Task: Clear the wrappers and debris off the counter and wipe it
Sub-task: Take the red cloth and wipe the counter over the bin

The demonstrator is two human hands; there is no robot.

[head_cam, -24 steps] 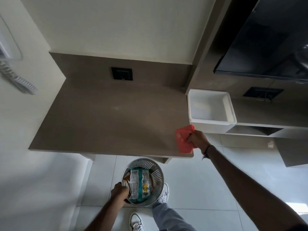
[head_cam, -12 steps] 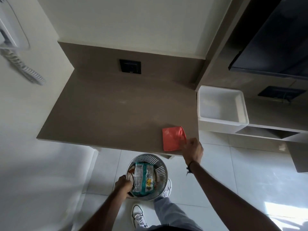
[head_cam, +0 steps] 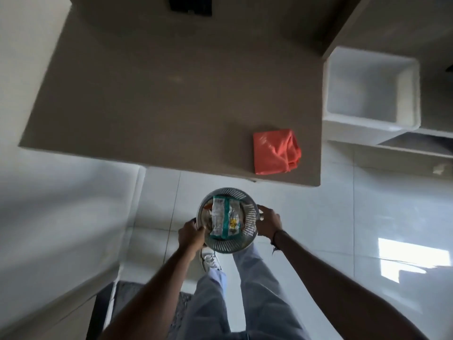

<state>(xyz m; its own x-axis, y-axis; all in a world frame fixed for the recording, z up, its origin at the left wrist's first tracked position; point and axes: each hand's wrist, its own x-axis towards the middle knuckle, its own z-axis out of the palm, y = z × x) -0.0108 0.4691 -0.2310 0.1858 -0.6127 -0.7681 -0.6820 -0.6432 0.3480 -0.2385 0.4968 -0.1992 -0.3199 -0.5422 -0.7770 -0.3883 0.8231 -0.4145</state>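
A folded red cloth (head_cam: 276,151) lies on the brown counter (head_cam: 157,99) near its front right corner, with no hand on it. Below the counter's front edge I hold a round grey slotted waste basket (head_cam: 248,235) over the floor. My left hand (head_cam: 191,235) grips its left rim and my right hand (head_cam: 268,222) grips its right rim. Inside the basket lies a clear and teal wrapper (head_cam: 224,219) with other scraps beneath it.
A white rectangular tub (head_cam: 407,94) stands to the right of the counter on a lower shelf. A black socket plate (head_cam: 190,6) sits on the back wall. White walls close the left side. My legs and a white shoe (head_cam: 209,260) are over the glossy tiled floor.
My right hand let go of the red cloth, which stays on the counter, and moved down to grip the basket's right rim. The view tilted downward and closer.
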